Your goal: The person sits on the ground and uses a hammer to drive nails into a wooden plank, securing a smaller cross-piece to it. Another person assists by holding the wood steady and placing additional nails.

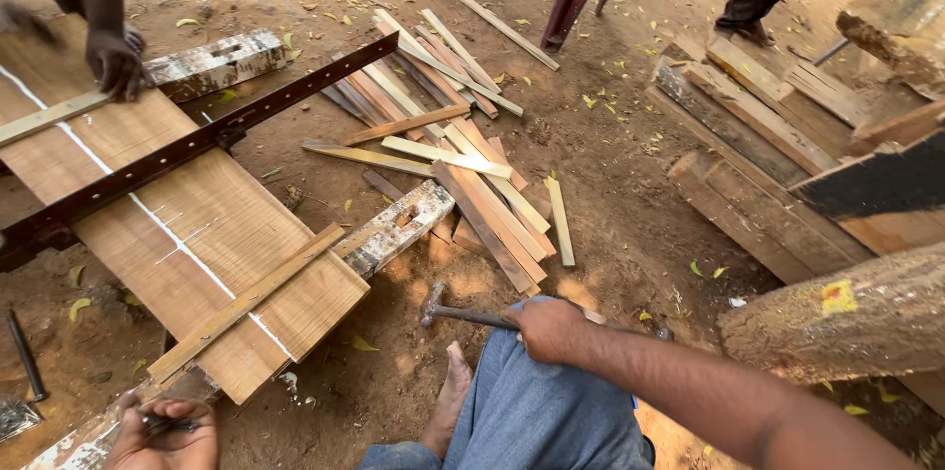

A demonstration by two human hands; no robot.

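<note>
**Fig. 1.** View from the head camera over a woodworking site on bare earth.

**Grip.** The right hand (551, 330) is closed around the handle of a hammer (471, 315). The hammer is held low and level above the knee, near the centre, with its head pointing left and clear of any wood. The left hand (162, 440), at the near left edge, is curled around small dark objects (165, 423). These are too small to be identified, though nails are a fair guess.

**Workpiece.** A wide board (226, 224) is laid at the left across two painted beams (399, 224). It is marked lengthwise with a white line (148, 214). A thin strip (251, 298) is laid aslant over its near end, and a dark metal bar (197, 145) is laid across its middle. At the far left a second strip (49, 118) is pressed down by a co-worker's hand (113, 62).

**Step in hand.** The moment is judged to be a pause between blows, with tool and fasteners held ready and nothing struck. The next move calls for a fastener to be set upright on the strip by the left hand and for the hammer to be carried left to it.

**Relation to grip.** The strip's near end lies just beyond the left hand and well left of the hammer head, apart from both.

**Surroundings.** Offcuts (463, 165) are heaped beyond the hammer, and a log (837, 317) is seen at the right.
</note>
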